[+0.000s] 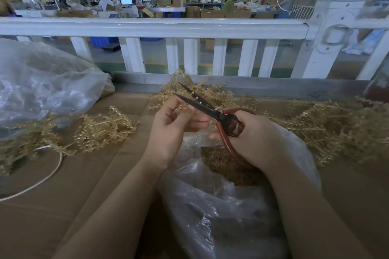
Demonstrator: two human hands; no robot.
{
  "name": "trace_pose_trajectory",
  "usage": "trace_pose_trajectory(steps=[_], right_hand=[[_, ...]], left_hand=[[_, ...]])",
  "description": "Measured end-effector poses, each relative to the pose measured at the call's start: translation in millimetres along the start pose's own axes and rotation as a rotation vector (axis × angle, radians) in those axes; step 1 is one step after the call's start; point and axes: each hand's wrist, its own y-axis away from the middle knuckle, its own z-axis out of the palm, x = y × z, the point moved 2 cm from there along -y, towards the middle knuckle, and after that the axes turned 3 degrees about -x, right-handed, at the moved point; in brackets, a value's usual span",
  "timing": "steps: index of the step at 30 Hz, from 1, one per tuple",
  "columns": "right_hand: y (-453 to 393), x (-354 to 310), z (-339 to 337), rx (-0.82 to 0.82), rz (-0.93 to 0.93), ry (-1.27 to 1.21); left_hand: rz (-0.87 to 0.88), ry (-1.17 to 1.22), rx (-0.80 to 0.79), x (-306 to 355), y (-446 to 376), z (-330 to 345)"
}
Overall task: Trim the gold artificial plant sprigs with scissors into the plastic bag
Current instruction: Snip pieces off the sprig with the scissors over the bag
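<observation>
My right hand point(250, 136) grips the red-handled scissors point(210, 111), whose dark blades are parted and point up to the left. My left hand point(172, 124) pinches a small gold sprig point(182, 105) right beside the blades. Directly below both hands lies an open clear plastic bag point(221, 206) with a heap of gold trimmings point(223, 162) inside. Loose gold sprigs lie in piles behind the hands point(197, 92), on the left point(101, 128) and on the right point(336, 130).
The work surface is brown cardboard point(84, 185). A large clear bag point(42, 82) of gold material lies at the far left. A white cord point(48, 174) curves across the left side. A white railing point(160, 27) runs along the back edge.
</observation>
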Motion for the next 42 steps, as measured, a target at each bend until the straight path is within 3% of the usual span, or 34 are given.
trace_pose_trajectory(steps=[7, 22, 28, 35, 42], right_hand=[[-2.1, 2.2, 1.2, -0.031, 0.026, 0.038], [-1.7, -4.2, -2.5, -0.121, 0.059, -0.019], [-2.0, -1.1, -1.0, -0.087, 0.067, -0.030], [-2.0, 2.2, 2.4, -0.039, 0.042, 0.002], [-2.7, -1.7, 1.5, -0.093, 0.044, -0.039]], left_hand=[[0.087, -0.082, 0.055, 0.5, 0.2, -0.8], [0.058, -0.095, 0.013, -1.3, -1.7, 1.1], [0.058, -0.027, 0.020, 0.9, -0.8, -0.7], [0.102, -0.108, 0.076, 3.9, 0.7, -0.4], [0.118, -0.137, 0.055, 0.9, 0.3, 0.3]])
